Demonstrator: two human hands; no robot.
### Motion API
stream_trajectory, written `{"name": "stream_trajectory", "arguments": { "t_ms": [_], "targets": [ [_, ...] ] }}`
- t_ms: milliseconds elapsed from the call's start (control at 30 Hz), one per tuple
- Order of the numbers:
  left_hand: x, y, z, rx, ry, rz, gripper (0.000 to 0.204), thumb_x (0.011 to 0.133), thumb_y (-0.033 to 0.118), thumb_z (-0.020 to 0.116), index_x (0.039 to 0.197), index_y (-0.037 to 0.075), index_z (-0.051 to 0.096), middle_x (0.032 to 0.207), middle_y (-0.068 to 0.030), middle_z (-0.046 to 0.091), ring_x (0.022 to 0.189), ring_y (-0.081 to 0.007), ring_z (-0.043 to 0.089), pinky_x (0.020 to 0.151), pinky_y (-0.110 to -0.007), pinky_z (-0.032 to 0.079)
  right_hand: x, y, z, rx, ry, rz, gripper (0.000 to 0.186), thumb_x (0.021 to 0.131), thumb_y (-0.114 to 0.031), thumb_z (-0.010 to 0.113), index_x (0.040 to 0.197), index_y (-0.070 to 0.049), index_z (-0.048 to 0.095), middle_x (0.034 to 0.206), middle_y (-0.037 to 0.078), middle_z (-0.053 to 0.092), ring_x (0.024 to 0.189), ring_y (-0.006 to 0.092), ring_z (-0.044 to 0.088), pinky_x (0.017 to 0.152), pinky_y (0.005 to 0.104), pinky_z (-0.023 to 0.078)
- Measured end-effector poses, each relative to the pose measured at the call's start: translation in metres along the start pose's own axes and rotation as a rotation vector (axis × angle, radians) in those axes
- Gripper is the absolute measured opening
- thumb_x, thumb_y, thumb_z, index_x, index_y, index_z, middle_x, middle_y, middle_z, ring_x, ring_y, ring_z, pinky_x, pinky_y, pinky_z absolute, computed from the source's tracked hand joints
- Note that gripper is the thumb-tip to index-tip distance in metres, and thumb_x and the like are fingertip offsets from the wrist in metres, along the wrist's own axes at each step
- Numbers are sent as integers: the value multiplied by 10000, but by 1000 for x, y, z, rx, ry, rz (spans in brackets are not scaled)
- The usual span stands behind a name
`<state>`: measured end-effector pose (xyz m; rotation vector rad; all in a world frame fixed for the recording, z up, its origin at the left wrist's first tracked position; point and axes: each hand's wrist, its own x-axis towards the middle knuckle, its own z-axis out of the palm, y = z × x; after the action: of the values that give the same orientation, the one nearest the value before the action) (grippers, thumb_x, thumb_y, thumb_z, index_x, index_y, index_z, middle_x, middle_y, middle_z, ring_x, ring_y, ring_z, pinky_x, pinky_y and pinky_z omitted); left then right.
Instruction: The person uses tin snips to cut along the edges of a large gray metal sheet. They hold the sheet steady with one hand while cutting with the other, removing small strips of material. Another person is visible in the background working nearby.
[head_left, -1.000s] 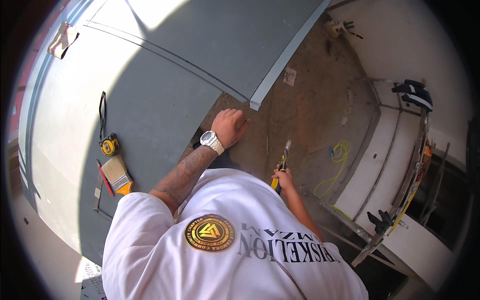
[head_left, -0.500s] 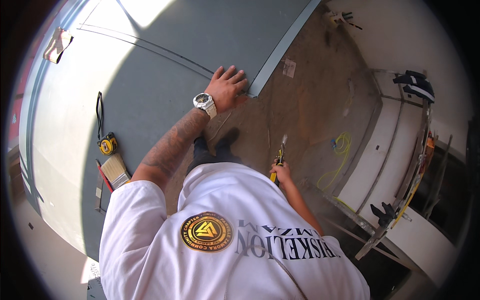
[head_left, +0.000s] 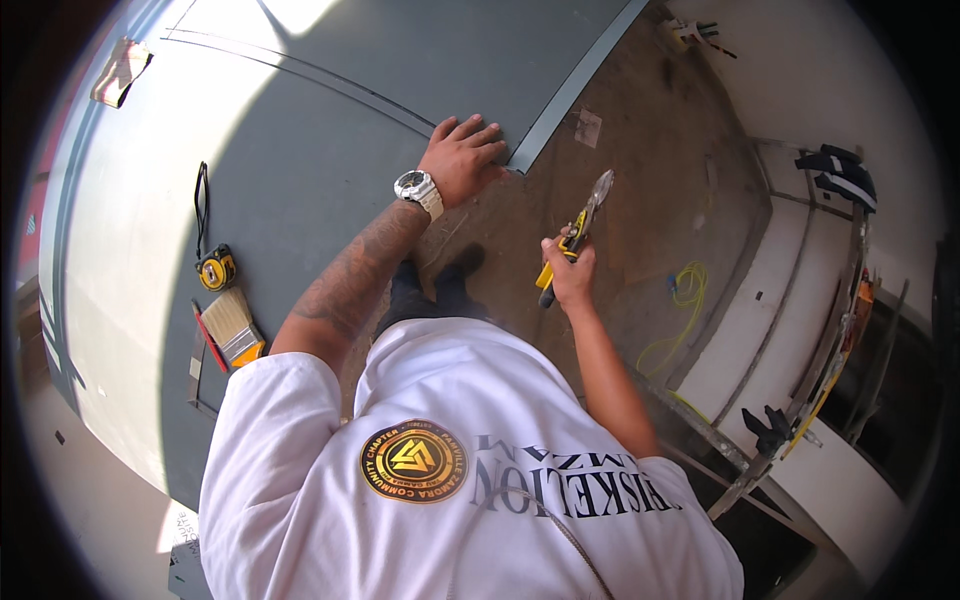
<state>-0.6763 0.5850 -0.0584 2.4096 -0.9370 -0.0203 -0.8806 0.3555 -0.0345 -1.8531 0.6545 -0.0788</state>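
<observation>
Moved since the earlier frame, head view: right hand and metal snips, both raised nearer the grey sheet.
Snips: yellow-and-black handles, clasped in the right hand, right of the sheet's near right corner and apart from it; blade opening, cannot tell.
Left hand: unclenched, palm down, fingers extended on the sheet beside that corner; white wristwatch at wrist.
Tape measure: yellow and black, on the sheet's left part.
Paintbrush: orange handle, on the sheet's near left part.
Red pencil: same part of the sheet.
Cable: yellow-green, floor, right of the sheet, well apart.
</observation>
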Motion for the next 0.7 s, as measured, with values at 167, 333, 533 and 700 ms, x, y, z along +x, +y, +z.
{"name": "stream_trajectory", "arguments": {
  "t_ms": [167,333,533,700],
  "targets": [
    [9,3,-16,-6,-91,-7,470,990,469,752,1376,202,736,1597,-41,608,1568,-291,445,1295,-561,304,76,-76,54,-267,5,-284,520,870,-294,930,1205,-32,631,980,97,698,876,270,700,829,415,568],
    [6,-4,-16,-29,-91,52,526,964,451,774,1428,212,705,1627,-33,575,1567,-287,444,1296,-547,316,88,-85,75,-331,20,-382,521,851,-299,932,1179,-17,642,1015,159,737,925,341,730,842,449,569],
    [15,-33,-25,137,-198,299,579,974,426,771,1498,215,643,1647,-31,543,1552,-285,458,1305,-554,344,89,-76,81,-326,93,-448,513,867,-279,919,1200,-6,640,994,167,743,899,350,738,832,464,571],
    [19,-40,-17,229,-190,426,578,1020,418,713,1510,126,621,1632,-82,548,1530,-331,480,1302,-533,381,90,-77,79,-345,75,-435,524,868,-299,923,1201,-11,639,995,162,741,894,343,736,828,459,569]
  ]
}}
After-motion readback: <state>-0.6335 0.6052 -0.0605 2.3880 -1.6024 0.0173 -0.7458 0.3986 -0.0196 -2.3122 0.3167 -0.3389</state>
